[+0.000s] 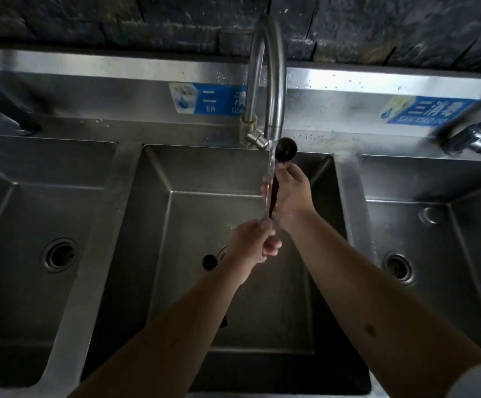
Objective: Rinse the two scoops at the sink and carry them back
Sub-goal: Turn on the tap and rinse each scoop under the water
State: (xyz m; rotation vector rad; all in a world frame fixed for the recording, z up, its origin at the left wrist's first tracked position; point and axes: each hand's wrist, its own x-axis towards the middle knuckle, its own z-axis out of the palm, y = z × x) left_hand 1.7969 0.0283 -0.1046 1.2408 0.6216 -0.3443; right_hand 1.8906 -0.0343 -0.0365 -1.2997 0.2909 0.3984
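Note:
A dark scoop (285,147) with a round bowl is held upright under the running water (270,168) of the steel faucet (273,81). My right hand (292,193) grips its handle from the right, bowl end up. My left hand (255,242) is curled just below, closed at the handle's lower end where the stream lands. A second dark scoop (209,262) lies on the floor of the middle basin (159,225). Its handle runs under my left forearm and is mostly hidden.
The steel sink has three basins. The left basin (32,214) and right basin (434,231) each show a round drain. Blue labels (213,99) are stuck on the backsplash. Another tap (474,139) sits at the far right, and a dark wall is behind.

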